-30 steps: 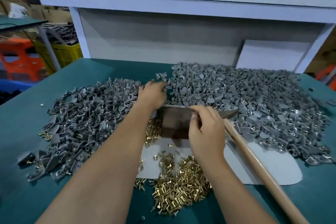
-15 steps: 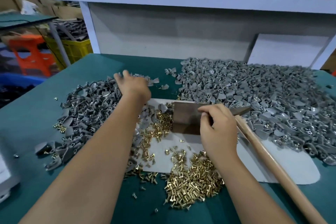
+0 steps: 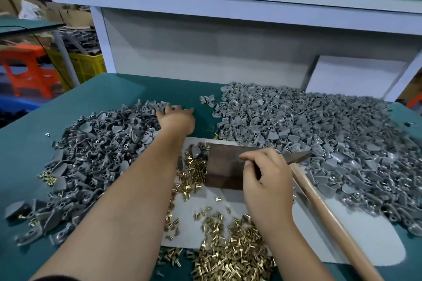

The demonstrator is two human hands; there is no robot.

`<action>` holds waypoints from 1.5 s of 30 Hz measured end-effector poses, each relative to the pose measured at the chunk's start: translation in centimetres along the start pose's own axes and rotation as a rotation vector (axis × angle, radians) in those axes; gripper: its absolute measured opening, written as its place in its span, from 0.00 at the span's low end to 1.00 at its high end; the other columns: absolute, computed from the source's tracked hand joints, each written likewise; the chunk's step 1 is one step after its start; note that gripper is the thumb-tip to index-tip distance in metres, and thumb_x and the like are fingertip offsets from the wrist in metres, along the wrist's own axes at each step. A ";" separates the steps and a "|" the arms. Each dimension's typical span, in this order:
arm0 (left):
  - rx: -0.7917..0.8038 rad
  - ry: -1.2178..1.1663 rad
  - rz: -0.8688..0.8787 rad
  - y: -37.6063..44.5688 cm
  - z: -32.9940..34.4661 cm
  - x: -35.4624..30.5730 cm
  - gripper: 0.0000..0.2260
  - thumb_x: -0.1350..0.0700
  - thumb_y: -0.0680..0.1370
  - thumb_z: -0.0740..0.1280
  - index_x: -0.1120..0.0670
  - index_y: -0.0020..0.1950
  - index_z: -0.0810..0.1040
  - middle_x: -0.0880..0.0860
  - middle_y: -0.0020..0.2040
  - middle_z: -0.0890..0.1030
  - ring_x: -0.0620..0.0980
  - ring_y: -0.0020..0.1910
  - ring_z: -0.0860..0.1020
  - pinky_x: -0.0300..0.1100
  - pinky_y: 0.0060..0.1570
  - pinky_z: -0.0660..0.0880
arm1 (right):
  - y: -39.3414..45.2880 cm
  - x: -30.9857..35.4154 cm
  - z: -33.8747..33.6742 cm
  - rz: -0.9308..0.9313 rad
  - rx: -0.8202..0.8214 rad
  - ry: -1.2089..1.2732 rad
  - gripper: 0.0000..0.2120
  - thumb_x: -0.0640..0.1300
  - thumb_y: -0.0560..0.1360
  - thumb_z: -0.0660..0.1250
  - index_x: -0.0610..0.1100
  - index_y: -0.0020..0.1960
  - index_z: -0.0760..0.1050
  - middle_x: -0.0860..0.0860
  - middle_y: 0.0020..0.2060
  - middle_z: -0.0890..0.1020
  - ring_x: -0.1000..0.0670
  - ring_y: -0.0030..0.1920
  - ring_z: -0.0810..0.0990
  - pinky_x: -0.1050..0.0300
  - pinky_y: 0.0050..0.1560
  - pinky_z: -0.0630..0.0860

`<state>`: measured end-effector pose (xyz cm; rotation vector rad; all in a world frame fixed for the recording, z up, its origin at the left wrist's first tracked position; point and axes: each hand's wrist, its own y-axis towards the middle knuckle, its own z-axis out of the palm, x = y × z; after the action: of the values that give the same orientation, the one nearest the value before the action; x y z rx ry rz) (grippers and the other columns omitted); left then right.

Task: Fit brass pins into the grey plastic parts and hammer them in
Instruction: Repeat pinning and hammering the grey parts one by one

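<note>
Brass pins are heaped at the near edge of a white sheet, with more scattered beside a dark metal block. The block is touched by the right hand, fingers curled (whether anything is pinched can't be told). The left grey parts pile is reached by the left hand, fingers hidden. A hammer is laid alongside.

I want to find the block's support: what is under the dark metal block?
The metal block rests on a white sheet over the green table. Brass pins lie beside it. The right hand covers its right edge.
</note>
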<state>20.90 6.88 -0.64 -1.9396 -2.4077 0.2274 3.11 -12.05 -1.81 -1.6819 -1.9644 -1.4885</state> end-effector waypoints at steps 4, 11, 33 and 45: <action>-0.017 0.134 -0.014 -2.1 0.1 1.0 0.26 0.59 0.81 0.52 0.50 0.80 0.54 0.57 0.79 0.58 0.61 0.78 0.55 0.64 0.74 0.50 | 0.0 0.0 -0.2 0.017 0.019 -0.015 0.10 0.37 0.75 0.63 0.48 0.47 0.80 0.58 0.43 0.76 0.53 0.50 0.73 0.47 0.53 0.73; 0.202 0.054 -0.018 -6.3 -2.7 2.7 0.22 0.57 0.82 0.55 0.61 0.75 0.63 0.60 0.75 0.67 0.61 0.71 0.69 0.61 0.71 0.64 | -0.2 0.2 -0.4 0.028 0.054 -0.048 0.09 0.38 0.76 0.63 0.47 0.48 0.81 0.57 0.44 0.76 0.52 0.51 0.72 0.46 0.55 0.71; -0.306 -0.516 0.096 -15.7 -1.1 5.0 0.14 0.63 0.76 0.68 0.52 0.60 0.82 0.54 0.56 0.83 0.53 0.45 0.81 0.45 0.48 0.79 | -1.1 0.6 -2.0 0.008 0.054 -0.025 0.11 0.36 0.77 0.61 0.45 0.52 0.80 0.52 0.48 0.79 0.51 0.54 0.73 0.50 0.55 0.73; -0.385 -0.748 0.312 -17.5 -2.1 2.7 0.13 0.55 0.77 0.70 0.50 0.62 0.81 0.49 0.56 0.83 0.47 0.55 0.79 0.41 0.57 0.73 | -1.2 0.5 -2.2 -0.009 0.034 -0.060 0.11 0.36 0.77 0.61 0.45 0.51 0.80 0.56 0.46 0.76 0.54 0.53 0.72 0.57 0.53 0.71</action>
<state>3.66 6.04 3.75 -2.8157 -2.6817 0.6469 0.99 -13.23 -1.09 -1.7257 -2.0183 -1.4157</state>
